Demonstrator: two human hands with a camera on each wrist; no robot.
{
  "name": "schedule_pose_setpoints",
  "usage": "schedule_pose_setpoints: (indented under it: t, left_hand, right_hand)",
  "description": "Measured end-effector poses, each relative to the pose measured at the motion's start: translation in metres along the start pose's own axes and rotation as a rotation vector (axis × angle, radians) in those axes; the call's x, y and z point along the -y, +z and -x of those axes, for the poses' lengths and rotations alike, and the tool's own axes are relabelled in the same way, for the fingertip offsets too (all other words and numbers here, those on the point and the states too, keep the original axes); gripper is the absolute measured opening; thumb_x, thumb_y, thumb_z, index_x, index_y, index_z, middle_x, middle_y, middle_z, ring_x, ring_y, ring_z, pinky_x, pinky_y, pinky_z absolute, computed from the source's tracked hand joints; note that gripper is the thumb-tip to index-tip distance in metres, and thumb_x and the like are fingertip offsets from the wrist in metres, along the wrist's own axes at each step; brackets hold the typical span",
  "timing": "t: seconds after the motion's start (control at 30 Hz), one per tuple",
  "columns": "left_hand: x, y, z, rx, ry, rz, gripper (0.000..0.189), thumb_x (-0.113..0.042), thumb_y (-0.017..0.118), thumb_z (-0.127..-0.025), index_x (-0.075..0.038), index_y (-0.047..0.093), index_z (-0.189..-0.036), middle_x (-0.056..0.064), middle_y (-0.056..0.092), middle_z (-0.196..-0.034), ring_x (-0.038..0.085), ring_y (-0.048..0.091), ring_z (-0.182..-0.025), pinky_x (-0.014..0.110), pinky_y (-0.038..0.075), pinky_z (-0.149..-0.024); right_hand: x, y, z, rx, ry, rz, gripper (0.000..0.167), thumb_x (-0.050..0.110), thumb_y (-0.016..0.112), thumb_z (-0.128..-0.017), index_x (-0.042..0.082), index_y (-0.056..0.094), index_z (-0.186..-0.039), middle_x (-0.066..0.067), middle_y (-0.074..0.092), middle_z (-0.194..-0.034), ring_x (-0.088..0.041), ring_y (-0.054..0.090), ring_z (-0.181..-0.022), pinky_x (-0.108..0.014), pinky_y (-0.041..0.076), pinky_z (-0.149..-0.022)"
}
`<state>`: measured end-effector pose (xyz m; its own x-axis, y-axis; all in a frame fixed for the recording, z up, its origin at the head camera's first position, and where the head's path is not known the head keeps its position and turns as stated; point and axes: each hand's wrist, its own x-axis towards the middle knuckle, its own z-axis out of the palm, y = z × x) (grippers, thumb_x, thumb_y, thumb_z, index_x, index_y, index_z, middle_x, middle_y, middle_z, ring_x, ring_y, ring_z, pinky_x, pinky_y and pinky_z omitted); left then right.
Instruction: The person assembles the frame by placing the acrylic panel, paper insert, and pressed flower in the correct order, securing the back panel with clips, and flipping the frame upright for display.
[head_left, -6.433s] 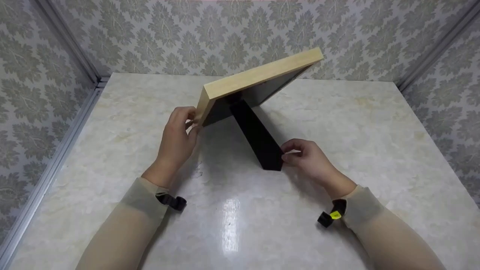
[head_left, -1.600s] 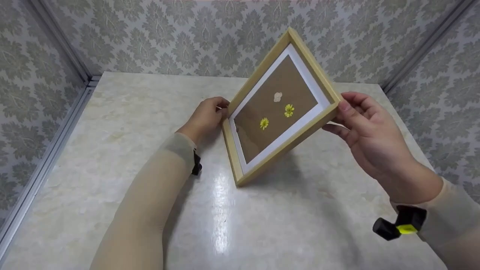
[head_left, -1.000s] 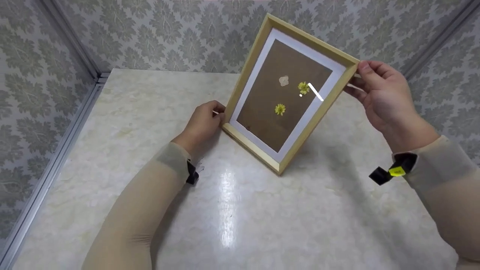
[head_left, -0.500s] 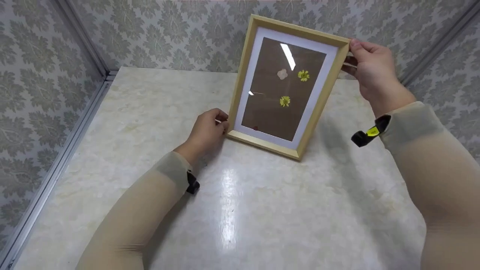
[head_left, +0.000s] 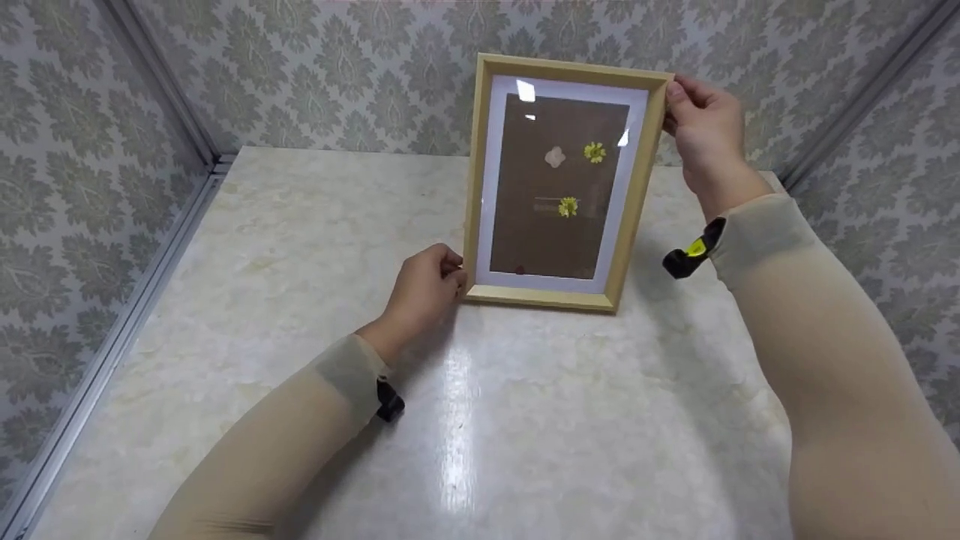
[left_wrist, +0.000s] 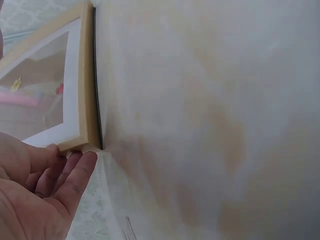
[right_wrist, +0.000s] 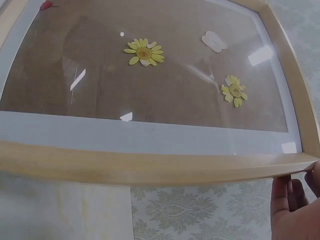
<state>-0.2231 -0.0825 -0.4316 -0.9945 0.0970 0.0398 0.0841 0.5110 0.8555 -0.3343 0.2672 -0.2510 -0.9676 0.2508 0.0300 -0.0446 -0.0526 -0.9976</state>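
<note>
A light wooden picture frame (head_left: pixel 525 232) stands upright, leaning slightly back, its front facing me. Behind its glass, a white mat surrounds a brown panel with two yellow pressed flowers (right_wrist: pixel 144 52), a pale one (right_wrist: pixel 214 41) and a small red one (right_wrist: pixel 46 5). My left hand (head_left: pixel 424 289) pinches the lower left corner between thumb and fingers, and the left wrist view has the bottom edge right at the tabletop. At the upper right corner my right hand (head_left: pixel 709 135) grips the frame, thumb in front and fingers behind. The frame's back and stand are hidden.
The glossy marbled tabletop (head_left: pixel 300 225) spreads around the frame. Patterned wallpaper (head_left: pixel 360 67) rises behind it and at both sides, with metal rails (head_left: pixel 127 330) along the left edge. Black camera straps (head_left: pixel 686 259) sit on both wrists.
Earlier the frame's back and black stand faced me. It has since turned round to show its front and straightened from a tilt. The right hand moved from the stand to the upper right corner.
</note>
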Motion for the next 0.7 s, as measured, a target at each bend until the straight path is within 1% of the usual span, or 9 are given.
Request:
schedule_pose_setpoints:
  t: [0.13,0.27,0.33,0.5,0.53,0.6,0.67,0.7]
  left_hand:
    - [-0.003,0.003,0.005,0.010,0.008,-0.002,0.017,-0.004,0.069,-0.110,0.001,0.072,-0.127,0.017,0.079,-0.121,0.027,0.074,-0.112,0.038,0.063,-0.094]
    - [-0.005,0.004,0.006,0.016,0.006,-0.001,0.017,-0.004,0.069,-0.110,0.001,0.072,-0.126,0.017,0.079,-0.123,0.028,0.075,-0.114,0.039,0.063,-0.097]
    - [-0.006,0.004,0.006,0.023,-0.002,0.002,0.017,-0.004,0.069,-0.110,0.000,0.072,-0.126,0.015,0.079,-0.123,0.027,0.075,-0.115,0.039,0.063,-0.098]
    - [-0.007,0.003,0.005,0.034,-0.017,0.013,0.015,-0.004,0.066,-0.111,-0.003,0.071,-0.126,0.012,0.077,-0.122,0.026,0.073,-0.115,0.039,0.062,-0.099]
    - [-0.007,0.002,0.005,0.033,-0.019,0.018,0.016,-0.004,0.066,-0.111,-0.002,0.071,-0.126,0.012,0.077,-0.122,0.026,0.073,-0.115,0.040,0.062,-0.099]
    - [-0.007,0.000,0.003,0.041,-0.025,0.013,0.017,-0.004,0.064,-0.111,-0.003,0.071,-0.126,0.012,0.076,-0.123,0.026,0.071,-0.116,0.040,0.061,-0.100]
    - [-0.005,-0.004,0.001,0.063,-0.018,-0.010,0.018,-0.006,0.063,-0.112,-0.003,0.071,-0.128,0.012,0.076,-0.124,0.027,0.071,-0.116,0.041,0.062,-0.101]
    - [-0.004,-0.007,0.000,0.080,-0.005,-0.034,0.019,-0.007,0.063,-0.112,-0.003,0.071,-0.129,0.012,0.076,-0.126,0.028,0.072,-0.117,0.042,0.062,-0.102]
  right_hand:
    - [0.003,0.000,0.000,0.006,0.011,0.021,0.051,0.028,0.061,-0.115,0.015,0.060,-0.165,-0.009,0.059,-0.170,-0.021,0.064,-0.150,-0.029,0.051,-0.127]
    - [0.006,0.000,0.002,0.012,0.015,0.064,0.050,0.031,0.060,-0.116,0.019,0.060,-0.165,-0.004,0.060,-0.170,-0.018,0.062,-0.152,-0.026,0.049,-0.128]
    - [0.007,-0.001,0.002,0.017,0.003,0.071,0.050,0.030,0.059,-0.117,0.018,0.060,-0.165,-0.005,0.060,-0.170,-0.019,0.063,-0.151,-0.027,0.050,-0.128]
    - [0.005,-0.003,0.004,0.028,-0.039,0.042,0.047,0.026,0.062,-0.116,0.013,0.064,-0.161,-0.010,0.063,-0.166,-0.021,0.066,-0.147,-0.029,0.052,-0.126]
    - [0.005,-0.004,0.004,0.031,-0.043,0.040,0.047,0.026,0.063,-0.115,0.013,0.065,-0.160,-0.010,0.064,-0.165,-0.021,0.067,-0.146,-0.030,0.053,-0.126]
    - [0.003,-0.006,0.004,0.041,-0.059,0.068,0.045,0.027,0.064,-0.115,0.012,0.068,-0.157,-0.008,0.070,-0.156,-0.022,0.070,-0.139,-0.032,0.055,-0.124]
    - [0.001,-0.011,0.003,0.046,-0.079,0.152,0.042,0.029,0.064,-0.116,0.012,0.071,-0.154,-0.003,0.074,-0.143,-0.021,0.072,-0.129,-0.033,0.057,-0.119]
    - [-0.001,-0.014,0.002,0.047,-0.094,0.212,0.041,0.030,0.063,-0.116,0.012,0.072,-0.152,0.000,0.074,-0.136,-0.019,0.072,-0.123,-0.032,0.059,-0.114]
